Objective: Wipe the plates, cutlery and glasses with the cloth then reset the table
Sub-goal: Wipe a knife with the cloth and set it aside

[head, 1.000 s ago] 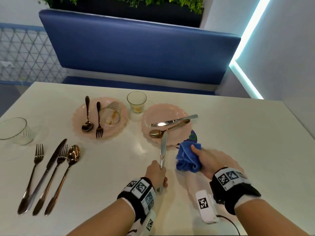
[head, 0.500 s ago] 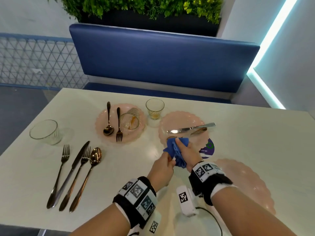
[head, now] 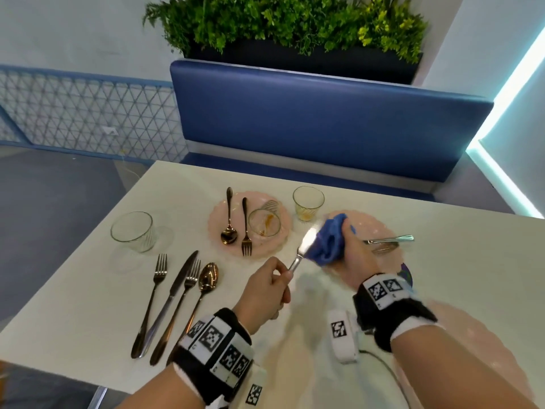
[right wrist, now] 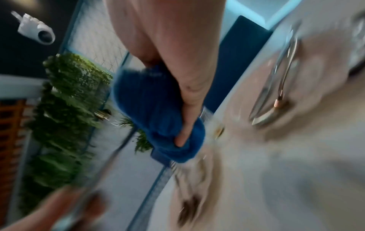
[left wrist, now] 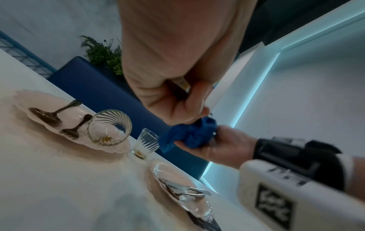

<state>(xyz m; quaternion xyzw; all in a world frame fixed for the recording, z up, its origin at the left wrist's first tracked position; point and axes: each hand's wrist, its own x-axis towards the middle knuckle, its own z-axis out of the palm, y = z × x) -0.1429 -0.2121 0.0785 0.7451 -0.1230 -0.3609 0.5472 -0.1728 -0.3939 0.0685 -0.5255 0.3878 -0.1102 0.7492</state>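
My left hand [head: 272, 283] grips the handle of a silver knife [head: 303, 249], blade angled up and away above the table. My right hand [head: 352, 250] holds a bunched blue cloth [head: 328, 240] against the blade's far part, hiding the tip. In the left wrist view the cloth [left wrist: 189, 135] sits in the right hand [left wrist: 223, 145] just beyond my left fingers. The right wrist view is blurred; the cloth [right wrist: 158, 115] is wrapped under my fingers. Behind the hands lies a pink plate [head: 374, 228] with a knife and a spoon on it.
A second pink plate [head: 218, 222] holds a spoon, a fork and a stained glass [head: 264, 224]. Another glass [head: 308, 202] stands between the plates, a third [head: 132, 231] at the left. Two forks, a knife and a spoon [head: 206, 281] lie at the near left. A pink plate [head: 460, 349] lies under my right forearm.
The cloth has slid from beside the left hand up along the blade toward its tip. Both hands have risen and shifted away from me; the head camera has tilted up.
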